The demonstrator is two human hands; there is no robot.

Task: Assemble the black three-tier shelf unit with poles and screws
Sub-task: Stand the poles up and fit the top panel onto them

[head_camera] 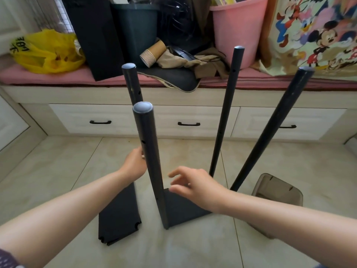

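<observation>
Four black poles stand upright from a black shelf board (183,206) lying on the tiled floor: near-left pole (149,151), far-left pole (132,84), far-right pole (227,105) and near-right pole (274,124), which leans outward. My left hand (134,163) is against the left side of the near-left pole at mid-height, with its fingers curled round it and partly hidden behind it. My right hand (195,185) hovers just right of that pole above the board, fingers spread and holding nothing. More black shelf boards (119,215) lie stacked on the floor to the left.
A brown plastic container (278,190) sits on the floor at right. Behind is a low bench with drawers (188,120), holding a pink bucket (235,29), a yellow bag (48,53), a dark bin (135,26) and stacked paper cups (152,54).
</observation>
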